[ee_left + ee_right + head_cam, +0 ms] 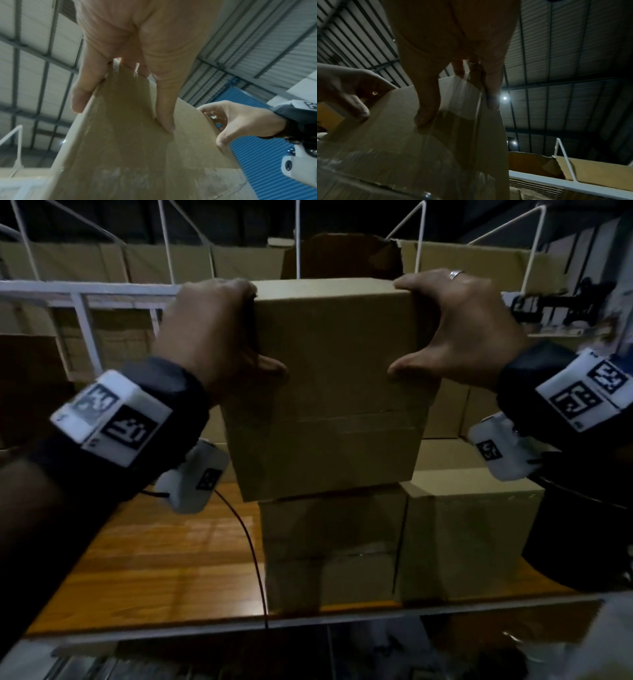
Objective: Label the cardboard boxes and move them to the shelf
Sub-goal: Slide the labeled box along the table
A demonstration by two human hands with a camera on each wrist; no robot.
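**A:** What room do I have around the load?

**B:** From my seat, the held cardboard box (329,378) is up in front of the white shelf frame (85,294), its lower edge just above a second box (330,546) standing on the wooden board (154,559). I can't tell whether the two touch. A third box (469,539) stands right beside the second one, on its right. To the left the board is bare wood, crossed by a thin dark cable (251,549). Behind, a row of boxes (164,263) fills the upper shelf between slanted white wire dividers (412,241).

**A:** And my hands?

**B:** Both arms reach forward and up, wrists level with the box's middle. My left hand (212,337) clamps the left side, my right hand (462,330) the right, palms facing each other.

**A:** Where does the box lie against the fingers?

**B:** On the left wrist view, the left fingers (84,83) curl over the far top corner while the thumb (164,112) presses flat on the near face. The right thumb (426,108) presses the near face the same way and its fingers (493,94) wrap the far right edge; one wears a ring (455,273). Both hands have a firm hold on the box, which sits squarely between them, its taped seam (342,422) running across the near face below the thumbs.
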